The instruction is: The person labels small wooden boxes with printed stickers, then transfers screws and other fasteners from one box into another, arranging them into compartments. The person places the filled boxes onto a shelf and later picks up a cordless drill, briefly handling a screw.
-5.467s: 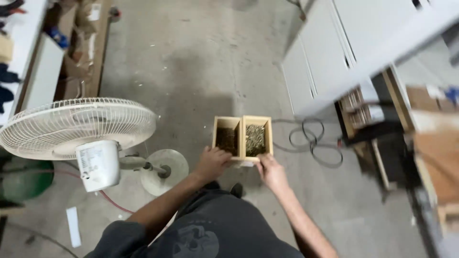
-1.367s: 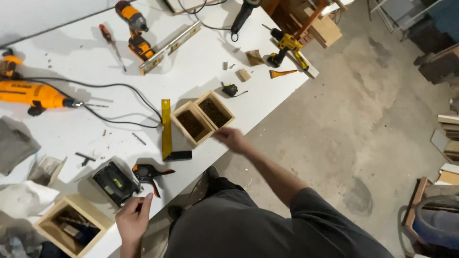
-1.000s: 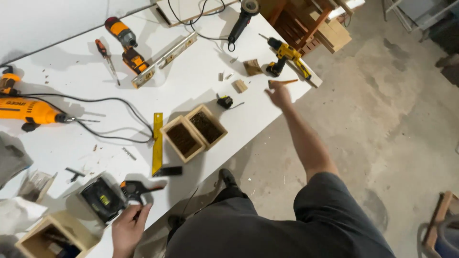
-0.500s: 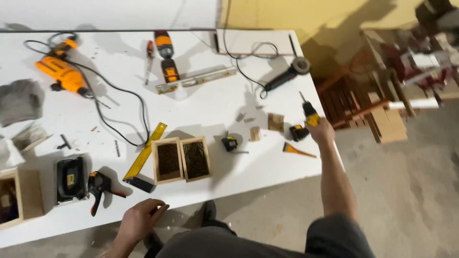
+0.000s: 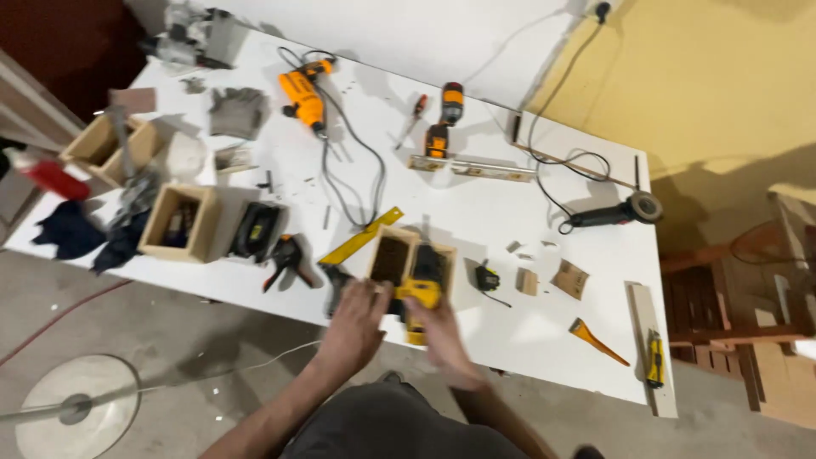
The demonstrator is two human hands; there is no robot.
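With our right hand (image 5: 442,336) gripping the drill (image 5: 422,285) low-centre, our left hand (image 5: 355,319), fingers curled, should steady the wooden box (image 5: 393,255).

We see a matt white table (image 5: 510,212) carrying pale bare-wood boxes: the open box (image 5: 393,255) at the near edge and another box (image 5: 183,223) to the left. The cordless drill (image 5: 421,285) in our right hand (image 5: 442,336) looks like yellow and black plastic, as does the corded orange drill (image 5: 303,98) far left. A grey cloth glove (image 5: 238,110) lies limp beside it, and the floor (image 5: 195,365) is rough concrete.
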